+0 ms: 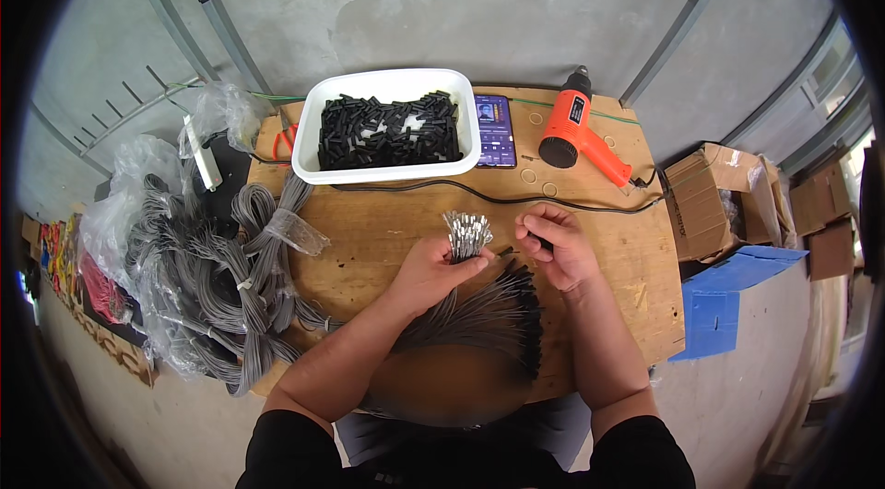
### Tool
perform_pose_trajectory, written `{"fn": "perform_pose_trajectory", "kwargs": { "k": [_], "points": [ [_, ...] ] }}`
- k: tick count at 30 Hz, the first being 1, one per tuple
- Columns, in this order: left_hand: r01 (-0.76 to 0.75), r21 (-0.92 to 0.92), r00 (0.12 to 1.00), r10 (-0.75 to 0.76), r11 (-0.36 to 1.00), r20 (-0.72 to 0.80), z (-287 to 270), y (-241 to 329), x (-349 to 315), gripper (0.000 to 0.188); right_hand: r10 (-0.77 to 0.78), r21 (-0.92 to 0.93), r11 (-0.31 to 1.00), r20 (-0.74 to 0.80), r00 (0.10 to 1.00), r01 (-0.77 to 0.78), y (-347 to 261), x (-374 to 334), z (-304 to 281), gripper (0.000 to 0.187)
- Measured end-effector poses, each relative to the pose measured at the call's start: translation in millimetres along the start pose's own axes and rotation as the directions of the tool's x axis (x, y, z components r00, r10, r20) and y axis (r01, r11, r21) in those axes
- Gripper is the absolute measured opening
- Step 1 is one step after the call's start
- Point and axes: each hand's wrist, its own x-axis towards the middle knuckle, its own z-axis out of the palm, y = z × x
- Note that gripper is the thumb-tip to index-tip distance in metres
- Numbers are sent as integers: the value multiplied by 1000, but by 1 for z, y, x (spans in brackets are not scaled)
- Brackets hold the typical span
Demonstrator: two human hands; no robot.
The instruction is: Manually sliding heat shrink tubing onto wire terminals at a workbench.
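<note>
My left hand [431,271] is wrapped round a bundle of grey wires, whose silvery metal terminals [469,233] stand up in a tight cluster above the fingers. Just right of it, my right hand [562,247] is closed, thumb against fingers, with a bit of short black tubing [542,244] showing in it. Grey wires [456,321] fan out over the table below my hands, and a row of black sleeves [532,328] covers their right-hand ends. A blurred brown round shape hides part of the wires nearest me.
A white tub [306,146] of short black tubes [387,141] stands at the back. Beside it lie a phone [496,131] and an orange heat gun [581,131]. A black cable [479,198] crosses the table. Bundled grey cables [235,291] crowd the left; cardboard boxes [724,203] stand right.
</note>
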Motion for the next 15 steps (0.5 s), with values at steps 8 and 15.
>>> {"fn": "perform_pose_trajectory", "kwargs": {
  "k": [8, 15],
  "points": [
    [110, -130, 994, -109, 985, 15, 3, 4, -1, 17, 48, -172, 984, -1, 999, -48, 10, -3, 10, 15],
    [141, -17, 990, -141, 990, -4, 4, 10, -1, 18, 28, -156, 987, 39, 999, -21, 15, -4, 12, 16]
  ]
}}
